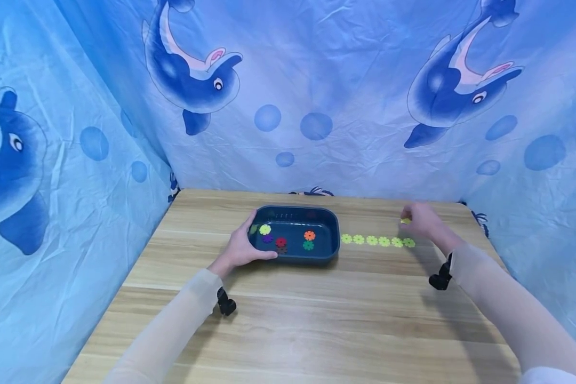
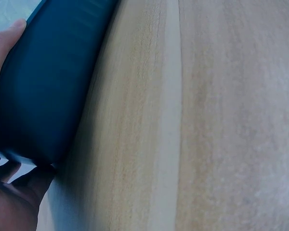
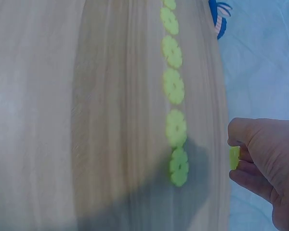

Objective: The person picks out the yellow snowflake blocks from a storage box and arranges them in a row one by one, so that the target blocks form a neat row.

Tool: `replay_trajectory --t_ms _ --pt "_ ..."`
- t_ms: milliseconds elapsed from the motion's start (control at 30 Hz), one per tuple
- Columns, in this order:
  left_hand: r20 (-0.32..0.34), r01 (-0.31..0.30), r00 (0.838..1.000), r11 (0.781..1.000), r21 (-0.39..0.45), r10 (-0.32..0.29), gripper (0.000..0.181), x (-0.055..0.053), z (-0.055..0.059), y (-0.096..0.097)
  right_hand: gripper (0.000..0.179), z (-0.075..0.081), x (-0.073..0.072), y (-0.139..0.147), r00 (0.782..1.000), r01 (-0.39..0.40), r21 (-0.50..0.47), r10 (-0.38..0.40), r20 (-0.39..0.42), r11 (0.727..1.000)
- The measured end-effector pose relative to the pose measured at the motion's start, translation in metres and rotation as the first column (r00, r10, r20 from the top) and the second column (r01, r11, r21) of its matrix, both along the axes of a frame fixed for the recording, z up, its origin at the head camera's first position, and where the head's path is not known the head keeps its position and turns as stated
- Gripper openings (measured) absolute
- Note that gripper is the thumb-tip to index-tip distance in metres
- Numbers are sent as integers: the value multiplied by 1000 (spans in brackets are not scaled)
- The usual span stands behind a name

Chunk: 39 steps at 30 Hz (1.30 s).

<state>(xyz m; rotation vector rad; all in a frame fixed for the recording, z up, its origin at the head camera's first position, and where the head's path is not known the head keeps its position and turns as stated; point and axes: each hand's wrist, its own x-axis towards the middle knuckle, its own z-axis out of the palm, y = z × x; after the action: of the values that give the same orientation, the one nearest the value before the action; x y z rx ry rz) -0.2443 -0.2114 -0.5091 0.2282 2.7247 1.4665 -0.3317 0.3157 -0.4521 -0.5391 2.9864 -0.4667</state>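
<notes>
My left hand grips the left end of a dark blue rectangular tray, its thumb along the front rim. Inside lie several flower-shaped plastic discs: a yellow-green disc, a purple disc, a red disc, a brown disc, an orange disc and a green disc. Between thumb and fingers, my right hand pinches another yellow-green flower disc. It is held above the table, just behind the right end of a row of yellow-green discs running rightward from the tray.
The wooden table extends in front of both arms. Blue dolphin-print curtains enclose its back and sides, with striped fabric ends gathered at the back edge. A black wrist device sits below the left wrist, another wrist device below the right.
</notes>
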Motion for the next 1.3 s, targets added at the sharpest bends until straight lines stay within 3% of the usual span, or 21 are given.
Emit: replay_trajectory --t_ms 167,367,633,933,1300 --pt "16 -2 1000 1000 -14 2 144 1 -2 1 32 -7 10 9 999 31 17 -31 33 999" --pt "-6 -11 1000 1000 -21 10 144 -1 2 1 31 -14 13 18 999 42 13 -42 -7 999" --pt "-5 -6 1000 999 -34 6 144 -2 4 0 19 -19 19 30 998 62 18 -62 -15 998" --pt "8 -15 1000 1000 -8 15 144 1 2 1 18 -18 28 36 991 134 2 -134 23 991" --pt "10 0 1000 1000 -9 0 142 0 3 1 14 -22 35 40 990 142 -8 -142 25 990"
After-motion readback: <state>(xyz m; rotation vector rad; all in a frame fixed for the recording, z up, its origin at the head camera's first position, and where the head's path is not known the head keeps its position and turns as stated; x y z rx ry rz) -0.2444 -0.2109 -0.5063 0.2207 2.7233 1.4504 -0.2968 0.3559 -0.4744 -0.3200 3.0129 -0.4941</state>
